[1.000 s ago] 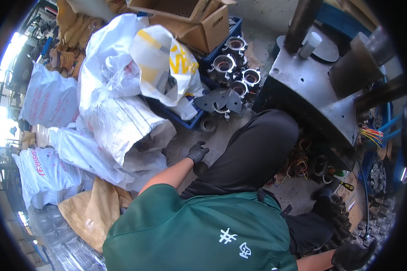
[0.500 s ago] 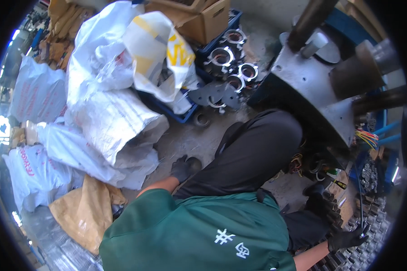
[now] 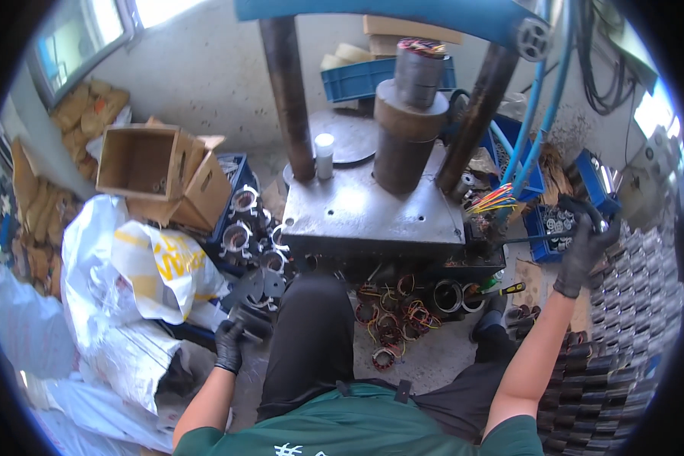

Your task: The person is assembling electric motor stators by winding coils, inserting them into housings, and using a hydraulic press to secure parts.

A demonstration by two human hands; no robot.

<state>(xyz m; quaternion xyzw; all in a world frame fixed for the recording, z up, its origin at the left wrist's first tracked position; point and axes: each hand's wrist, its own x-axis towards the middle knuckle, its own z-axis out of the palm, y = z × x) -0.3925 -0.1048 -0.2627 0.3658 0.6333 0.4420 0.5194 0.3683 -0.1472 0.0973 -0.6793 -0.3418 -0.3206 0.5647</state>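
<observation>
Within left hand [image 3: 229,343], dark cylinder [image 3: 253,321], jutting rightward past fingertips

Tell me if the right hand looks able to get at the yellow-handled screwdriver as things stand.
Probably yes: the screwdriver has its handle uncovered, and nothing visible blocks the way from the right hand. That hand seems to be on the dark lever, though, so it may need freeing first.

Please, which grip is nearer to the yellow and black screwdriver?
Right. In the picture, the black-gloved right grip is above and right of the screwdriver; the black-gloved left grip is farther off, to its left.
</observation>
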